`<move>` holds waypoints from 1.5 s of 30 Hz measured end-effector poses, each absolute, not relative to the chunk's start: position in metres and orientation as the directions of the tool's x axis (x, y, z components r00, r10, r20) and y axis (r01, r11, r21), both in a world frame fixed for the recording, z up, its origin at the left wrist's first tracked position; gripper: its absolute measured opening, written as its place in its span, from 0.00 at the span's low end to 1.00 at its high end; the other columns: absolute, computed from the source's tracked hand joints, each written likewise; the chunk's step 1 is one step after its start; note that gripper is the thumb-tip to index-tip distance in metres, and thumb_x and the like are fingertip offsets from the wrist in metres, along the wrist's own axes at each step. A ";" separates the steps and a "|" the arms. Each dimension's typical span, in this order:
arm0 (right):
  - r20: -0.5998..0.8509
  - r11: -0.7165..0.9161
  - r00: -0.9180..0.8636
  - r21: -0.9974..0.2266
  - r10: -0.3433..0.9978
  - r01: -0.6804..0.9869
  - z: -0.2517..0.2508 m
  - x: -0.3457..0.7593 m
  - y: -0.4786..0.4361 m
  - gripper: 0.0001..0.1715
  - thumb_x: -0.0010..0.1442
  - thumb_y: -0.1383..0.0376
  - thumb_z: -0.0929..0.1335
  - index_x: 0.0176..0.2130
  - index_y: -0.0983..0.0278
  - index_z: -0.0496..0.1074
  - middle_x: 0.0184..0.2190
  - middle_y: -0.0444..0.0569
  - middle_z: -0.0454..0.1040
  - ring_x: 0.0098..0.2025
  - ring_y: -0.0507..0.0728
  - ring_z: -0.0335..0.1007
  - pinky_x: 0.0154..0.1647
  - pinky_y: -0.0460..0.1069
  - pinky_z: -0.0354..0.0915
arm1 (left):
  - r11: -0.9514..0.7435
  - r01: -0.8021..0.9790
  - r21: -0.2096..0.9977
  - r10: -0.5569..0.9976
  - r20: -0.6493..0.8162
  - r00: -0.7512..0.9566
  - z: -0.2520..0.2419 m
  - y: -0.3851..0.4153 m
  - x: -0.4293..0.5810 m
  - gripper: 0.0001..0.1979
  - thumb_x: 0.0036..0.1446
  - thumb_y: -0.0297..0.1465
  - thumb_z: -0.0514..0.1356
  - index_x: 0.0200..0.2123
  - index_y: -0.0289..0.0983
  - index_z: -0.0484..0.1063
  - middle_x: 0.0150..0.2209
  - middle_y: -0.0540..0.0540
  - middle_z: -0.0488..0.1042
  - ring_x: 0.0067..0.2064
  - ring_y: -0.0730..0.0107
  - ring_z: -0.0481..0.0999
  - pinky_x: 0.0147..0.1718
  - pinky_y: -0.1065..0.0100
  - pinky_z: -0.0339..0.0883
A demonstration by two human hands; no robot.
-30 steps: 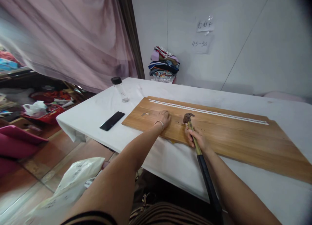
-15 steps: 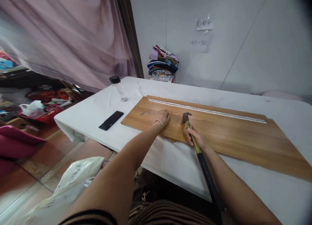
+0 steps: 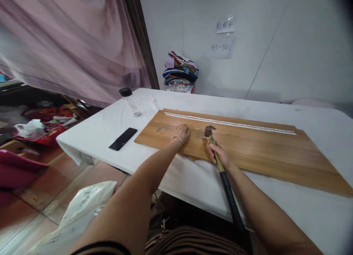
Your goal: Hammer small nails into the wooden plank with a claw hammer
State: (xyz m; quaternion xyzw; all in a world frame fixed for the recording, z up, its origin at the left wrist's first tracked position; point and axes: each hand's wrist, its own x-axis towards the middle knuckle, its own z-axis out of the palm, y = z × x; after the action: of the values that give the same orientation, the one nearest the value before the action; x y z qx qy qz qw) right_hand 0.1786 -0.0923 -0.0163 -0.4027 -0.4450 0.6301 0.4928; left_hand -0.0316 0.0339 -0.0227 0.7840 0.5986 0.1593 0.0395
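My right hand is wrapped around the handle of a claw hammer, close to its rusty head. The handle is yellowish near the head and black lower down, where it runs back toward my body. The hammer head is over a brown wooden board, near a row of small nail heads; I cannot tell whether it touches the wood. Farther left, my left hand, with a bracelet at the wrist, lies on the board with nothing visible in it. Loose nails lie to the left of that hand.
Two white measuring strips run along the board's far side. On the white-covered table are a black phone and a clear bottle with a black lid. Folded cloths are stacked by the wall. A plastic bag is below, left.
The camera view has shifted slightly, so the scene sits a little farther left. Both hands and the hammer keep nearly the same place over the board.
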 end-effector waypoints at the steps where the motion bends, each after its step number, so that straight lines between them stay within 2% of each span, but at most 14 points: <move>1: -0.060 -0.108 -0.182 -0.958 0.982 -0.266 -0.016 0.178 -0.093 0.26 0.54 0.46 0.73 0.40 0.58 0.63 0.15 0.32 0.64 0.11 0.48 0.53 0.12 0.44 0.47 | -0.278 0.926 0.254 0.952 0.204 0.229 -0.023 0.034 -0.032 0.12 0.69 0.31 0.55 0.46 0.38 0.79 0.56 0.39 0.78 0.60 0.59 0.74 0.63 0.60 0.62; 4: -0.074 -0.121 -0.184 -0.959 0.980 -0.257 -0.016 0.178 -0.093 0.26 0.53 0.45 0.73 0.39 0.58 0.63 0.15 0.32 0.64 0.11 0.48 0.53 0.12 0.44 0.46 | -0.272 0.928 0.253 0.953 0.205 0.223 -0.024 0.034 -0.031 0.12 0.69 0.31 0.55 0.46 0.38 0.79 0.57 0.39 0.78 0.61 0.59 0.73 0.63 0.60 0.62; 10: -0.085 -0.128 -0.176 -0.961 0.981 -0.245 -0.018 0.179 -0.092 0.27 0.54 0.45 0.73 0.41 0.58 0.64 0.15 0.32 0.64 0.10 0.48 0.53 0.12 0.45 0.46 | -0.272 0.930 0.248 0.954 0.198 0.226 -0.023 0.034 -0.031 0.11 0.69 0.31 0.55 0.44 0.38 0.78 0.54 0.39 0.79 0.59 0.59 0.75 0.63 0.61 0.63; 16: -0.098 -0.144 -0.192 -0.961 0.976 -0.237 -0.017 0.179 -0.093 0.27 0.53 0.45 0.73 0.40 0.58 0.63 0.15 0.32 0.63 0.10 0.48 0.53 0.12 0.44 0.45 | -0.267 0.928 0.262 0.956 0.193 0.220 -0.021 0.032 -0.031 0.11 0.69 0.31 0.56 0.46 0.39 0.78 0.57 0.39 0.78 0.62 0.58 0.73 0.65 0.59 0.61; 22: -0.073 -0.111 -0.158 -0.963 0.985 -0.246 -0.016 0.178 -0.093 0.27 0.53 0.44 0.73 0.39 0.58 0.63 0.15 0.31 0.63 0.10 0.47 0.53 0.12 0.44 0.45 | -0.274 0.924 0.266 0.953 0.203 0.224 -0.021 0.032 -0.031 0.11 0.68 0.31 0.56 0.46 0.39 0.79 0.57 0.39 0.78 0.61 0.58 0.73 0.65 0.57 0.62; 28: -0.093 -0.144 -0.216 -0.961 0.972 -0.236 -0.013 0.179 -0.092 0.27 0.53 0.44 0.74 0.38 0.58 0.63 0.15 0.32 0.64 0.10 0.48 0.54 0.12 0.44 0.46 | -0.278 0.928 0.248 0.953 0.194 0.234 -0.019 0.033 -0.031 0.11 0.68 0.30 0.55 0.44 0.38 0.78 0.54 0.39 0.79 0.59 0.58 0.74 0.62 0.60 0.63; 37: -0.091 -0.141 -0.210 -0.961 0.973 -0.236 -0.009 0.178 -0.092 0.26 0.53 0.44 0.73 0.38 0.58 0.62 0.15 0.32 0.65 0.10 0.48 0.55 0.12 0.44 0.47 | -0.274 0.924 0.266 0.954 0.199 0.225 -0.021 0.035 -0.032 0.11 0.68 0.30 0.56 0.46 0.40 0.78 0.55 0.40 0.79 0.60 0.58 0.73 0.63 0.59 0.62; 45: -0.101 -0.141 -0.175 -0.961 0.979 -0.239 -0.010 0.176 -0.092 0.27 0.52 0.44 0.73 0.39 0.58 0.62 0.15 0.32 0.65 0.10 0.48 0.54 0.11 0.43 0.47 | -0.281 0.928 0.243 0.951 0.198 0.236 -0.018 0.033 -0.032 0.11 0.68 0.30 0.55 0.44 0.39 0.78 0.53 0.38 0.79 0.59 0.59 0.75 0.62 0.60 0.63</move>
State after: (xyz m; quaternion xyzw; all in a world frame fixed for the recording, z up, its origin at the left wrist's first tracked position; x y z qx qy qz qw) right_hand 0.1758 -0.0923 -0.0102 -0.4208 -0.4401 0.6274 0.4854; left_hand -0.0318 0.0330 -0.0178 0.7853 0.5983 0.1546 0.0371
